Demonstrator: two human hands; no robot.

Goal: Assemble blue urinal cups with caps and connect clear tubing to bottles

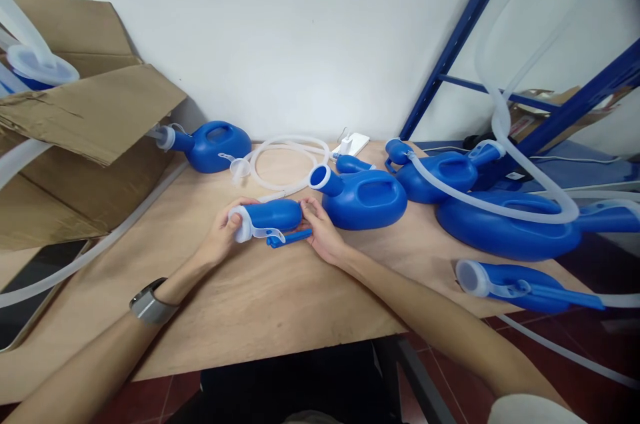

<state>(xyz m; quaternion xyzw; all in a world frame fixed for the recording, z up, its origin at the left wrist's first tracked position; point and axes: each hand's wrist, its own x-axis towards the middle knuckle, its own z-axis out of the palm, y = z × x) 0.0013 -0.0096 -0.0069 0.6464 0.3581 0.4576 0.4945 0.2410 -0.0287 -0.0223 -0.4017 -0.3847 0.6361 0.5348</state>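
Note:
Above the wooden table I hold a blue plastic urinal funnel (pixel 276 215) on its side, its translucent white cap (pixel 243 224) facing left. My left hand (pixel 223 236) is wrapped round the capped end, thumb on the cap's rim. At the narrow end, the fingers of my right hand (pixel 326 237) pinch the tip and the end of the blue handle. A clear hose (pixel 275 196) runs behind it to a loose coil. Just right of my right hand, a blue urinal bottle (pixel 367 201) stands with its mouth uncovered. A clear loose cap (pixel 240 169) lies behind my left hand.
A cardboard box (pixel 75 171) with hoses stands at left, a dark tablet (pixel 35 297) below it. Another blue bottle (pixel 220 146) sits beside the box. At right are several bottles, a capped funnel (pixel 525 284) at the table's edge, a looping hose (pixel 500 207) and a blue metal rack (pixel 460 37).

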